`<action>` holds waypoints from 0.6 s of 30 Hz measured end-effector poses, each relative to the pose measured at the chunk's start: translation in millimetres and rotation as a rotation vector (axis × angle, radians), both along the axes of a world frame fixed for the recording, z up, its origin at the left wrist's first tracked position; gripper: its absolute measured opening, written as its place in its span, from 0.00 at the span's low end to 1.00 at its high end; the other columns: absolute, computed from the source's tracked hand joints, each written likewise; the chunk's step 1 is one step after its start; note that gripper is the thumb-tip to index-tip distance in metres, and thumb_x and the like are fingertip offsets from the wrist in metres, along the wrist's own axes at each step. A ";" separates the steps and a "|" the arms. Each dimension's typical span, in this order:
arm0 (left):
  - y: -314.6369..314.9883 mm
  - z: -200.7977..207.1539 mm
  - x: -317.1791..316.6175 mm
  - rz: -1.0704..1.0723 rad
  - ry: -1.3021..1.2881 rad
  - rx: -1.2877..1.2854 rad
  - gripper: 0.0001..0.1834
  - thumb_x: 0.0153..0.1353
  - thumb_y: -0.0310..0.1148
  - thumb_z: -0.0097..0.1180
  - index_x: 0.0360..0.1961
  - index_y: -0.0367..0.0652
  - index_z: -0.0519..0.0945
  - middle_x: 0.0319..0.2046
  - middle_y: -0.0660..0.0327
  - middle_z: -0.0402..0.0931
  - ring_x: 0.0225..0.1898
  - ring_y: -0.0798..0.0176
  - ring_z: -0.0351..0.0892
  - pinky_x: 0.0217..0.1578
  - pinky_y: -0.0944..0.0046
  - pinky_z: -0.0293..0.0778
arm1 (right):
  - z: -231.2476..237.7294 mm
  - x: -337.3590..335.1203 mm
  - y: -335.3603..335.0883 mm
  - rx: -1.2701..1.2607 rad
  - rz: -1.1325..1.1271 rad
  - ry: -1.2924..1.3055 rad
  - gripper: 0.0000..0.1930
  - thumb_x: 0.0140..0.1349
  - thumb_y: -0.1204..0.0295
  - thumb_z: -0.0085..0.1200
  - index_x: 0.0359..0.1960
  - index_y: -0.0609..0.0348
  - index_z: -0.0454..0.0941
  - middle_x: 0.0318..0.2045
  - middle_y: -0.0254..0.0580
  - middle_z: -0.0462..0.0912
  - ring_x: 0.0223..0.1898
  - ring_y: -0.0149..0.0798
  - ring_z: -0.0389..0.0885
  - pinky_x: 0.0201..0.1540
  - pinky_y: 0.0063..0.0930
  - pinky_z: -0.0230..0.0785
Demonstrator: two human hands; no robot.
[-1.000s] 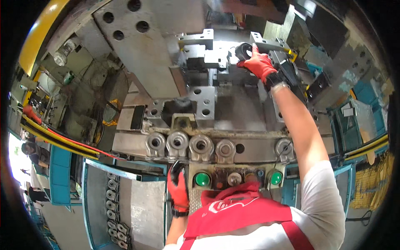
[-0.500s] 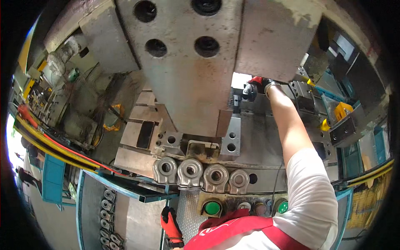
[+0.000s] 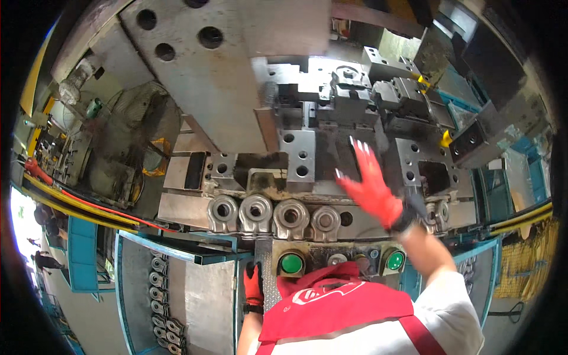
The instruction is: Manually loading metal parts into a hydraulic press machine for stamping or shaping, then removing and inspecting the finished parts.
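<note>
My right hand, in a red glove with pale fingertips, is over the dark press bed with its fingers spread and nothing in them. Beyond it, a ring-shaped metal part sits on top of a die block. My left hand, in a red and black glove, is low beside the blue bin frame. Its dark fingertips show apart, and no held thing is visible; whether it touches the frame I cannot tell. Several ring-ended metal parts stand in a row along the front ledge.
Two green push buttons sit on the front panel. The left bin holds several stacked metal parts. A large steel block hangs over the bed's left side. Yellow rails run along the left.
My right hand has drawn back from the die toward me and its fingers are spread. The view has shifted, uncovering the ring-shaped part on the die block. My left hand stays low by the bin.
</note>
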State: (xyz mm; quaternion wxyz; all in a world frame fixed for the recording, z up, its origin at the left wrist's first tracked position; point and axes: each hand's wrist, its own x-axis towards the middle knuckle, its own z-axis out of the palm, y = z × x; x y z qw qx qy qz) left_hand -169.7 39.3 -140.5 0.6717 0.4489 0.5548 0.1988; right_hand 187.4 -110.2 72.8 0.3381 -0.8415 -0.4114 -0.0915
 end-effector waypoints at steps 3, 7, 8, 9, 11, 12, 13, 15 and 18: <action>-14.0 -14.8 -0.3 -0.322 -0.145 -0.130 0.34 0.55 0.42 0.57 0.59 0.45 0.58 0.37 0.62 0.72 0.29 0.70 0.70 0.22 0.71 0.63 | -40.2 -60.7 -103.5 0.055 -0.102 0.173 0.33 0.50 0.66 0.59 0.57 0.64 0.61 0.55 0.56 0.63 0.58 0.53 0.59 0.60 0.38 0.50; -29.4 -41.3 16.2 -0.530 0.103 0.112 0.41 0.49 0.42 0.62 0.59 0.39 0.56 0.44 0.53 0.71 0.43 0.62 0.72 0.40 0.65 0.68 | -125.7 -101.2 -230.6 0.124 -0.673 0.293 0.34 0.51 0.67 0.58 0.58 0.66 0.57 0.53 0.56 0.65 0.56 0.49 0.63 0.58 0.36 0.53; -32.9 -46.2 23.7 -0.456 0.054 0.110 0.42 0.47 0.40 0.64 0.59 0.37 0.56 0.46 0.51 0.71 0.46 0.59 0.71 0.45 0.63 0.68 | -150.0 -107.6 -254.0 0.110 -0.676 0.313 0.34 0.51 0.67 0.58 0.58 0.66 0.57 0.53 0.56 0.65 0.56 0.49 0.63 0.58 0.36 0.53; -34.4 -47.3 24.7 -0.430 -0.043 0.112 0.44 0.45 0.39 0.65 0.59 0.34 0.55 0.47 0.50 0.69 0.48 0.57 0.70 0.49 0.62 0.66 | -173.9 -112.0 -270.6 0.333 -0.731 0.699 0.37 0.51 0.66 0.58 0.60 0.67 0.53 0.54 0.58 0.65 0.56 0.49 0.64 0.58 0.35 0.54; -37.4 -50.2 34.6 -0.329 -0.020 0.023 0.43 0.43 0.35 0.67 0.58 0.34 0.57 0.49 0.49 0.68 0.50 0.57 0.69 0.50 0.62 0.65 | -215.3 -123.8 -285.8 0.569 -0.759 1.085 0.40 0.51 0.65 0.59 0.61 0.69 0.49 0.54 0.60 0.64 0.55 0.49 0.64 0.58 0.34 0.55; -37.5 -50.2 37.4 -0.307 0.077 0.121 0.42 0.43 0.34 0.67 0.57 0.33 0.58 0.49 0.48 0.68 0.50 0.57 0.69 0.50 0.61 0.65 | -229.1 -126.8 -288.6 0.349 -0.721 0.978 0.43 0.50 0.65 0.60 0.61 0.70 0.46 0.54 0.62 0.63 0.55 0.48 0.64 0.57 0.33 0.56; -37.5 -50.0 38.8 -0.302 0.138 0.165 0.43 0.42 0.34 0.67 0.57 0.33 0.58 0.49 0.48 0.68 0.49 0.57 0.69 0.49 0.62 0.66 | -237.9 -127.3 -290.4 0.125 -0.705 0.893 0.46 0.49 0.64 0.61 0.62 0.71 0.43 0.54 0.64 0.63 0.55 0.48 0.64 0.56 0.32 0.57; -36.5 -50.9 41.1 -0.290 0.265 0.246 0.43 0.41 0.33 0.68 0.57 0.32 0.58 0.49 0.48 0.68 0.48 0.56 0.70 0.47 0.62 0.68 | -243.2 -123.6 -287.5 0.067 -0.701 0.778 0.47 0.47 0.64 0.62 0.62 0.70 0.44 0.53 0.64 0.64 0.55 0.47 0.64 0.56 0.34 0.57; -35.1 -56.5 38.9 -0.268 0.177 0.161 0.45 0.41 0.31 0.67 0.58 0.30 0.56 0.50 0.47 0.67 0.50 0.55 0.69 0.49 0.62 0.66 | -229.5 -123.1 -281.5 0.116 -0.727 0.897 0.47 0.45 0.63 0.63 0.62 0.67 0.44 0.51 0.65 0.65 0.53 0.53 0.65 0.56 0.37 0.58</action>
